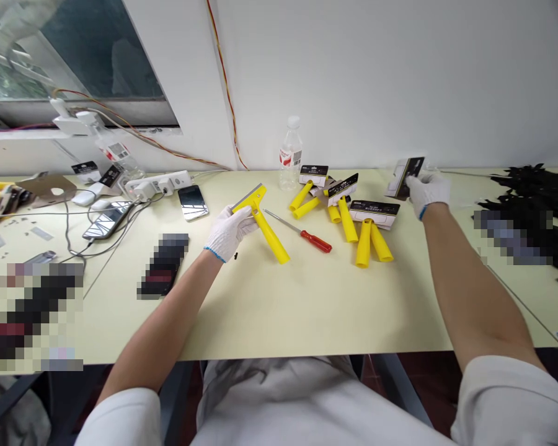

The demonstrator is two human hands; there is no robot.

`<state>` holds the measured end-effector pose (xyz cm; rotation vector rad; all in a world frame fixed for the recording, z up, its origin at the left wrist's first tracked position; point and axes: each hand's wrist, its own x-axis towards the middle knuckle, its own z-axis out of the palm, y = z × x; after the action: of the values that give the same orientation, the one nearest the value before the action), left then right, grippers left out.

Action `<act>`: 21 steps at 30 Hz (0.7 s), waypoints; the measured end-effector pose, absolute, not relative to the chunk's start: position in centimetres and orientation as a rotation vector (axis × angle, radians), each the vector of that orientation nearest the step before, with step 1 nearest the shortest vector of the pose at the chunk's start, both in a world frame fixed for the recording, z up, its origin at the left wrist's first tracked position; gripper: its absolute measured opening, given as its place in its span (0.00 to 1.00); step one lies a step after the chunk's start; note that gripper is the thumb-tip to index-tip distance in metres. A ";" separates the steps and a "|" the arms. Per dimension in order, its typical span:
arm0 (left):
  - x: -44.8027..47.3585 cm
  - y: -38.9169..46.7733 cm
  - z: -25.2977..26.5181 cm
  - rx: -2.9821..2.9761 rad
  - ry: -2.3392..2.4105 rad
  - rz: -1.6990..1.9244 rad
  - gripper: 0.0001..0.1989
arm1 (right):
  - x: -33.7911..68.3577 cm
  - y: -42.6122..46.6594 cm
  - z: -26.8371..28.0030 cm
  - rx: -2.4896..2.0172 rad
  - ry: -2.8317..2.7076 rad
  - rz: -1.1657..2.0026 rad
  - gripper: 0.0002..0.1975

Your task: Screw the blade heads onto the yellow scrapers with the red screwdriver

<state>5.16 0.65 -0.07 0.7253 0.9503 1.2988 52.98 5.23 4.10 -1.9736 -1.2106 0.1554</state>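
My left hand, in a white glove with a blue cuff, is closed on a yellow scraper near its head. The scraper's metal blade edge points up and left, and its handle slants down to the right. Farther right, my gloved right hand grips a black-and-white packaging card above the back of the table. Between the hands lies a screwdriver with a red handle. Beyond it are several yellow scrapers with black-and-white cards, among them a front one.
A plastic bottle stands by the wall. Phones, cables and a white power strip lie at the left. A pile of black pieces occupies the right end. The table's front edge runs before my lap.
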 end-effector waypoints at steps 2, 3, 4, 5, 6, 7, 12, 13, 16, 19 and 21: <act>5.2 0.7 0.0 0.720 0.947 1.313 0.17 | 52.2 4.6 5.6 -2.008 -1.088 0.048 0.20; 5.2 0.7 0.0 0.719 0.947 1.317 0.16 | 51.4 4.0 6.5 -1.986 -1.083 0.009 0.19; 5.2 0.7 0.1 0.718 0.949 1.320 0.16 | 50.5 3.3 7.3 -1.934 -1.107 -0.025 0.18; 5.2 0.7 0.1 0.715 0.950 1.324 0.16 | 49.5 2.4 8.1 -1.870 -1.159 -0.004 0.17; 5.2 0.7 0.1 0.710 0.952 1.330 0.16 | 48.3 1.4 8.8 -1.799 -1.225 0.048 0.16; 5.2 0.7 0.1 0.703 0.953 1.338 0.16 | 47.1 0.3 9.4 -1.745 -1.306 0.120 0.15; 4.8 1.2 -0.4 0.665 0.923 1.389 0.16 | 40.6 -4.5 10.5 -1.433 -2.015 0.763 0.04; 4.8 1.3 -0.5 0.658 0.915 1.398 0.15 | 39.3 -5.0 10.4 -1.385 -2.245 0.851 0.04; 4.5 1.6 -0.6 0.654 0.909 1.410 0.16 | 35.6 -5.5 9.8 -1.231 -2.583 1.075 0.09; 3.9 1.9 -0.4 0.669 0.922 1.430 0.17 | 33.4 -5.1 9.2 -1.091 -2.606 1.030 0.08; 3.5 2.2 -0.1 0.666 0.917 1.478 0.16 | 32.9 -4.9 9.0 -1.017 -2.630 1.051 0.08</act>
<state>3.48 2.24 -0.13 0.6661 0.9170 1.4779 32.88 -4.95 8.97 -1.0171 -2.6295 1.0506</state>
